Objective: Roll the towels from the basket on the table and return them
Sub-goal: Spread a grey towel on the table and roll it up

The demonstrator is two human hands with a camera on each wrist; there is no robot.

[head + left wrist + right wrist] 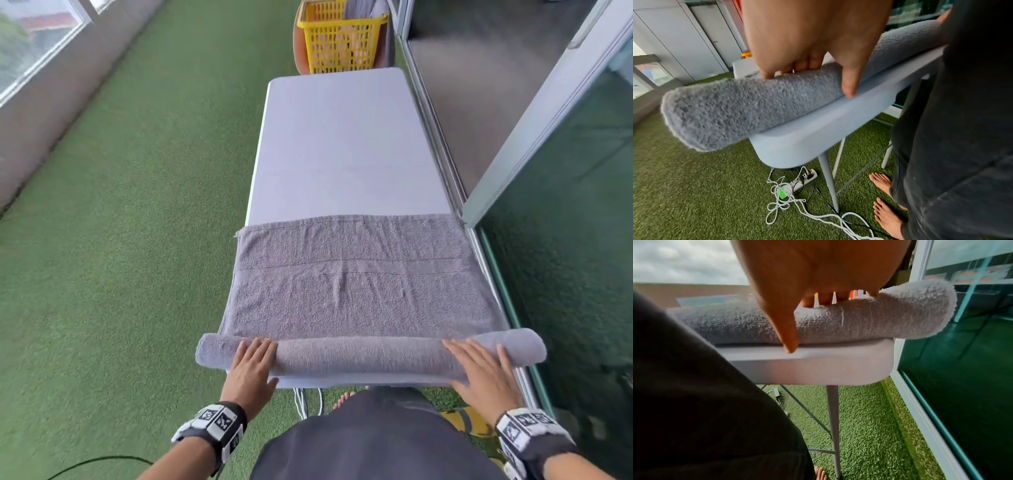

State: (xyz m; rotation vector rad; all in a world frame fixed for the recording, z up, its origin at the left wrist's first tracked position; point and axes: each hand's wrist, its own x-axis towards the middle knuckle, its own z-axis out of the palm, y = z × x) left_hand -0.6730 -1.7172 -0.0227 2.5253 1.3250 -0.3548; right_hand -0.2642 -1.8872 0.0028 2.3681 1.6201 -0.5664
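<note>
While the far part of the grey towel (pixel 363 274) lies flat on the white table (pixel 342 144), its near part is wound into a thick roll along the table's near edge. Both ends of the roll stick out past the table's sides (left end seen close in the left wrist view, hanging free over the green turf (pixel 120 222)).

Left hand (pixel 251 365): palm down on top of the roll near its left end, fingers straight and laid over the cloth, thumb (pixel 849 84) pointing down the near face of the roll to the table edge. Not clenched; pressing, not grasping.

Right hand (pixel 483 370): palm down on the roll near its right end, fingers spread and straight over the top, thumb (pixel 787 331) down the near face, tip at the table edge. Same flat press.

Yellow basket (pixel 342 37): beyond the far end of the table, well apart from the towel; something pale shows through its mesh, cannot tell what.

Under the table: a white power strip (pixel 801 180) with tangled white cables (pixel 781 204) on the turf, bare feet (pixel 885 201) beside the table leg. Glass door (pixel 565 240) runs along the table's right side.
</note>
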